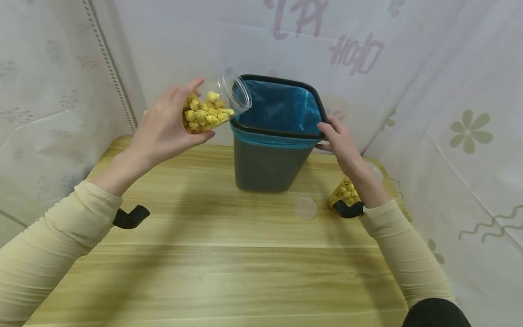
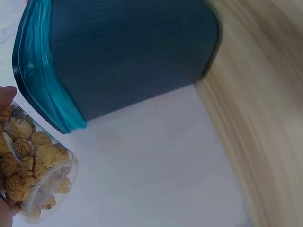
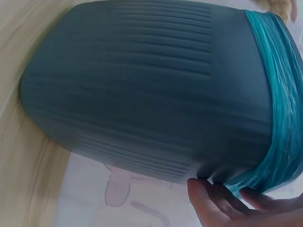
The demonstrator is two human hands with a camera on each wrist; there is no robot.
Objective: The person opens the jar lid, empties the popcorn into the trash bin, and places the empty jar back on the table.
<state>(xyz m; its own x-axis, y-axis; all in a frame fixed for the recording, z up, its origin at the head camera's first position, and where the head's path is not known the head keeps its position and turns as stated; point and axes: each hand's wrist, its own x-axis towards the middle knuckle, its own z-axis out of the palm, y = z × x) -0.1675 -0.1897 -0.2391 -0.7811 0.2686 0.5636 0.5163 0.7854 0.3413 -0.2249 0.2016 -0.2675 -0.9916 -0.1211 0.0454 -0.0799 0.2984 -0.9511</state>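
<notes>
My left hand (image 1: 163, 120) grips a clear plastic jar (image 1: 237, 93) partly filled with yellow popcorn (image 1: 204, 113). The jar is tilted, its open mouth at the left rim of a grey trash bin (image 1: 265, 165). A blue bag (image 1: 278, 104) lines the bin and folds over under its black rim. On the bin's right side my right hand (image 1: 341, 141) holds the rim, thumb on top and fingers below. The right wrist view shows those fingers (image 3: 208, 201) against the bin's wall and bag edge. In the left wrist view the popcorn (image 2: 28, 161) lies inside the jar.
A second jar of popcorn (image 1: 345, 193) stands on the wooden table (image 1: 229, 272), partly hidden behind my right forearm. A round clear lid (image 1: 305, 208) lies flat in front of the bin. Patterned white curtains (image 1: 184, 36) enclose the table at the back and sides.
</notes>
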